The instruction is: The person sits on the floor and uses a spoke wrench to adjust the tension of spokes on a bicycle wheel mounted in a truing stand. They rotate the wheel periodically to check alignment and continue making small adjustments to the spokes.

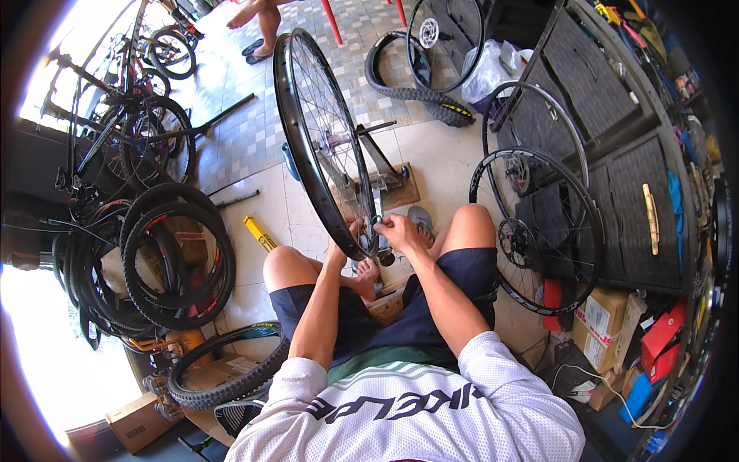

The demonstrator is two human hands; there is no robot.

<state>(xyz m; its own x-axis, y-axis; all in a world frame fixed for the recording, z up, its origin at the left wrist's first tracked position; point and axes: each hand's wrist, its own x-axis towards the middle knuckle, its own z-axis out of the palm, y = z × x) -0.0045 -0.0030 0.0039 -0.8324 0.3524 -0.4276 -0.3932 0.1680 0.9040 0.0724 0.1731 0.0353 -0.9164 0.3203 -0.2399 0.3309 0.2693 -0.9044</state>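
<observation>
A black bicycle wheel [286, 115] stands upright in a metal truing stand [377, 158] on a wooden base [404, 194], between my bare knees. My left hand [346, 231] is at the lower spokes, partly behind the rim, fingers curled; what they hold is hidden. My right hand [397, 231] pinches a small round tool [376, 221] beside the stand's arm, close to the spokes. My bare left foot and a sandalled right foot [423, 223] show below.
Bicycles [138, 131] and stacked tyres [131, 269] crowd the left. A yellow tool [259, 231] lies by my left knee. Loose wheels [531, 231], tyres [419, 104], dark cabinets [631, 208] and boxes [596, 327] are at the right. Another person's legs [268, 31] appear at the top.
</observation>
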